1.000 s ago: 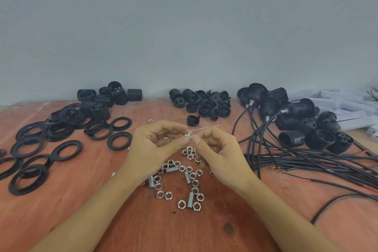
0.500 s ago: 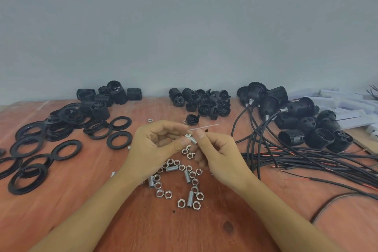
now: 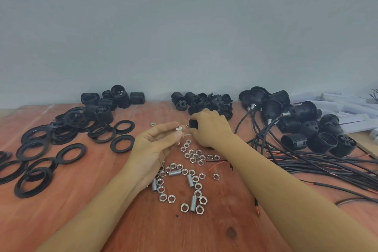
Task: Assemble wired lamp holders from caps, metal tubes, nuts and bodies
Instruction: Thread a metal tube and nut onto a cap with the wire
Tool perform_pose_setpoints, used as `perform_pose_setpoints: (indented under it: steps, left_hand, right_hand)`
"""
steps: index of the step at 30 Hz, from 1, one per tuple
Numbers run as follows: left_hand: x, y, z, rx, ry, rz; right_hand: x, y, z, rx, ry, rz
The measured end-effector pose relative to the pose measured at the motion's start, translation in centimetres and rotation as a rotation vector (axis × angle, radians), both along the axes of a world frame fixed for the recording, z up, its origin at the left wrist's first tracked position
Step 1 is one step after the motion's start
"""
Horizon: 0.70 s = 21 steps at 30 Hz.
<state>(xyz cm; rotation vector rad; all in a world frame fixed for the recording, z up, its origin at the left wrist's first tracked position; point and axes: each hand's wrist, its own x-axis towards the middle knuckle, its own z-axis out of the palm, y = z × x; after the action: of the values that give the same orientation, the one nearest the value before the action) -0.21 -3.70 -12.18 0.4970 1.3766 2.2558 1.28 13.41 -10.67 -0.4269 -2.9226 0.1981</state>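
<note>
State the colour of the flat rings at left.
Black; the flat plastic rings show best in head view.

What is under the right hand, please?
A black cap shows under the fingers of the right hand, which grips it. The hand covers most of it, so its shape is unclear.

The left hand pinches a short silver threaded metal tube. Just beside it, the right hand grips a small black plastic cap, near scattered silver hex nuts on the reddish wooden table.
</note>
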Motion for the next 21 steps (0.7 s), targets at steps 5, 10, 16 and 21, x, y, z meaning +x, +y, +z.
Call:
perform_pose_setpoints:
  steps: [5,10,16,21]
  left_hand:
    - [0.0,0.1,-0.1,-0.003,0.004,0.003]
    - [-0.1,-0.1,0.1,-0.078,0.149,0.091]
    - [0.0,0.0,-0.2,-0.148,0.295,0.100]
    - [0.0,0.0,-0.3,-0.267,0.481,0.118]
  right_hand:
    - [0.0,0.6,0.2,-0.117,0.143,0.039]
    - [3.7,1.0,0.8,-1.076,0.444,0.082]
    - [7.5,0.2,-0.5,-1.312,0.374,0.225]
    - [8.1,-0.1,-1.0,-1.344,0.377,0.301]
